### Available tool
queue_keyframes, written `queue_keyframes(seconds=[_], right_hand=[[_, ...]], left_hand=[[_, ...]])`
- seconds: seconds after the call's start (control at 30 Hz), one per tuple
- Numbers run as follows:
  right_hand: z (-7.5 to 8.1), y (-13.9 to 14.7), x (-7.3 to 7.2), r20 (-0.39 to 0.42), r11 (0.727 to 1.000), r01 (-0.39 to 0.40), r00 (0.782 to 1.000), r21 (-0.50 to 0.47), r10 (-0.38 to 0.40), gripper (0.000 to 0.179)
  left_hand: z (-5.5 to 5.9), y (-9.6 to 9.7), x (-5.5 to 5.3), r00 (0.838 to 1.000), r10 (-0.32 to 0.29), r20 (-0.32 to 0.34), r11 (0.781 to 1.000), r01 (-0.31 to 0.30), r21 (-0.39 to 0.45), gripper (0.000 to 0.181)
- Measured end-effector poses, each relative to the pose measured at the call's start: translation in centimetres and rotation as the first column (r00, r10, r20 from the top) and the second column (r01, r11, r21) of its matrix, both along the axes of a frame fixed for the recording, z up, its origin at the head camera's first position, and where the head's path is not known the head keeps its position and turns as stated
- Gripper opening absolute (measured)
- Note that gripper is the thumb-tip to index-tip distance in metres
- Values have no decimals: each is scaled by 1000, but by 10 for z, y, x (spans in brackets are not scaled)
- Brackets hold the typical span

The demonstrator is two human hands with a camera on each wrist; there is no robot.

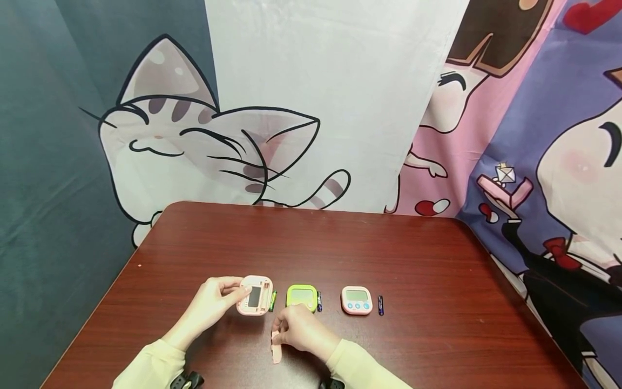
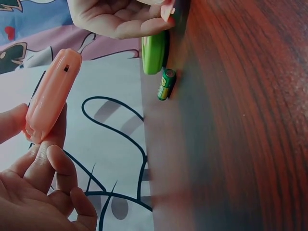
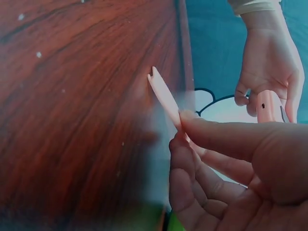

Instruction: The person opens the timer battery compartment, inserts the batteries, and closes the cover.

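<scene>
The desk point(image 1: 311, 246) carries the spread, and the green timer point(image 1: 302, 295) lying face up on it serves as the landmark. The left hand point(image 1: 216, 297), to the left of the green timer, grips a pink timer point(image 1: 247, 306) by one side between thumb and fingers. It holds the pink timer clear of the desk with its back turned to the wearer, presumably so that the battery compartment point(image 1: 265, 297) can be seen and reached. That compartment is uncovered; no cell can be made out in it, though it shows very small. The right hand point(image 1: 303, 328), in front of the green timer and hiding part of its near edge, pinches a pink battery cover point(image 3: 165, 97) at one end; the notched end sticks out bare, probably to leave its tabs unobstructed.

Well to the right of the green timer lies a pale pink timer point(image 1: 357, 300) with blue buttons, face up too, so neither resting timer shows its compartment or contents.

Smallest are the cells: a green battery point(image 2: 166, 84) just left of the green timer, a dark blue battery point(image 1: 319, 301) just beside its right edge, and a dark battery point(image 1: 381, 306) farthest right of it, seemingly set out one per timer.
</scene>
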State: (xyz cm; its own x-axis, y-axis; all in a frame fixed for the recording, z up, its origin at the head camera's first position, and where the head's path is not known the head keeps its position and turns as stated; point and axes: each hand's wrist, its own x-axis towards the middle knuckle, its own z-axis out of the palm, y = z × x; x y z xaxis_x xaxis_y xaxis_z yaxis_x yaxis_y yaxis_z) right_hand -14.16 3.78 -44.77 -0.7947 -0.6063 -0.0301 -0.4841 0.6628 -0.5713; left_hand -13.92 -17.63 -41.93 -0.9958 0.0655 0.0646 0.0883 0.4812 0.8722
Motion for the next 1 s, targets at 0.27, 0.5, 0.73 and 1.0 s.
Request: queue_keyframes(seconds=[0.27,0.5,0.73,1.0], right_hand=[[-2,0,2,-32,1000,14,999,-14,-15,15],[-5,-1,4,-58,1000,18,998,0,-18,16],[-7,-1,2,-100,1000,22,995,-1,-22,14],[-2,0,-13,-155,998,35,987,-56,-43,15]], left_hand=[[1,0,0,1000,-1,17,1000,1,13,32],[0,-1,-1,1000,9,26,1000,-9,-1,32],[3,-1,-2,1000,-16,18,1000,15,27,33],[3,-4,-2,1000,12,23,1000,-12,4,33]])
